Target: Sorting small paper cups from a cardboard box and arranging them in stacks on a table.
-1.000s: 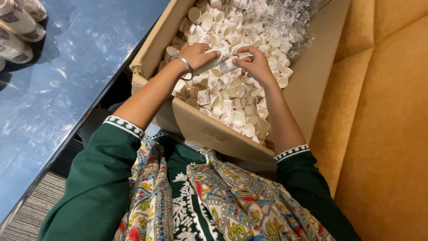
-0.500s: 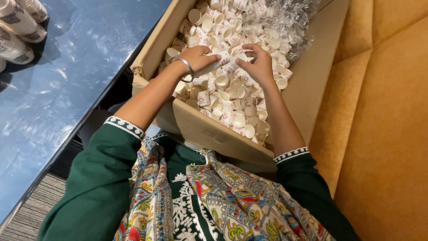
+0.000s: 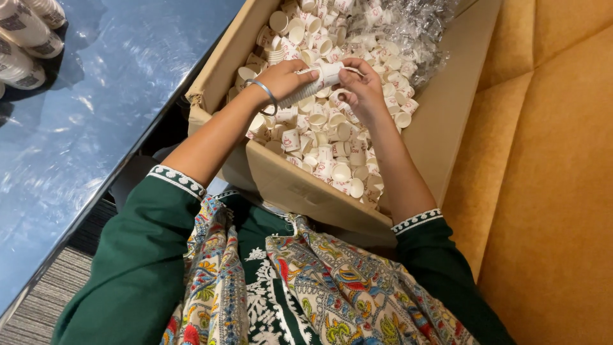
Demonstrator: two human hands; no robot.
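Both hands are clamped on one nested stack of small paper cups (image 3: 313, 80): the left hand (image 3: 284, 78) grips its left length, the right hand (image 3: 359, 89) pinches its right end, now raised slightly above the loose cups (image 3: 325, 150) where half a second earlier they lay lower among them. This takes place inside the cardboard box (image 3: 300, 188), with crumpled clear plastic wrap (image 3: 408, 32) at its far right. A blue surface (image 3: 96, 121) lies left with taller cup stacks (image 3: 25, 38) at its far corner; yellow upholstery (image 3: 549, 191) stands right.

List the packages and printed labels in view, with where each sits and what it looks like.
Cardboard box: open, brown, on the lap, full of loose cups.
Stack of cups: white nested stack with red print, held over the box between left hand and right hand.
Plastic wrap: clear, crumpled, box's far end.
Cup stacks: white with dark print, table's far-left corner.
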